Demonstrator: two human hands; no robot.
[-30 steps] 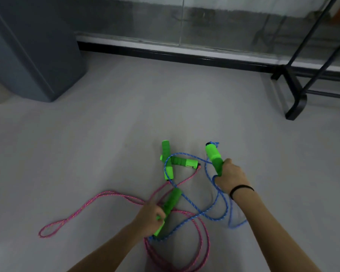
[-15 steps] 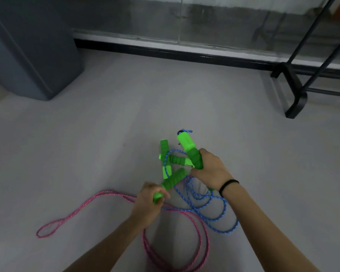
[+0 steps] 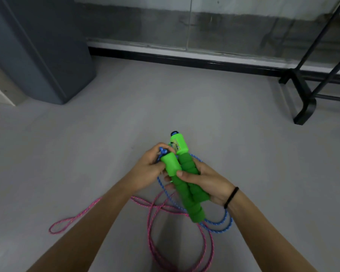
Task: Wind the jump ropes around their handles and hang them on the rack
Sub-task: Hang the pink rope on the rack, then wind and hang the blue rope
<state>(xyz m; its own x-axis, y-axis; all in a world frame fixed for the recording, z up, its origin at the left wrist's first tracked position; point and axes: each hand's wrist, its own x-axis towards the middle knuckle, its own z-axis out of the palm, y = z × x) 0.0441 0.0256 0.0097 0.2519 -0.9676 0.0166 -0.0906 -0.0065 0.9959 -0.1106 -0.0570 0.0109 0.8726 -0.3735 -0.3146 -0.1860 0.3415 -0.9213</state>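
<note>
At far right, rack [image 3: 309, 105]: black, on floor [image 3: 204, 105].
Pink rope [image 3: 149, 224]: looped on floor.
Blue rope [image 3: 229, 224]: dangling to floor.
Green handles [image 3: 185, 189]: side by side, midair.
Right hand [image 3: 210, 183]: gripping both.
Left hand [image 3: 145, 171]: pinching one's top end.

Your left hand [image 3: 147, 170], forearm from 7 o'clock, and right hand [image 3: 210, 183], from 5 o'clock, meet, fingers [image 3: 185, 174] curled round the green handles [image 3: 186, 195].

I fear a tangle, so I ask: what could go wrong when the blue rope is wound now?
The blue rope crosses the pink rope on the floor; winding may drag the pink one along.
The green handles sit staggered in the right hand, so loops may slip off.
</note>
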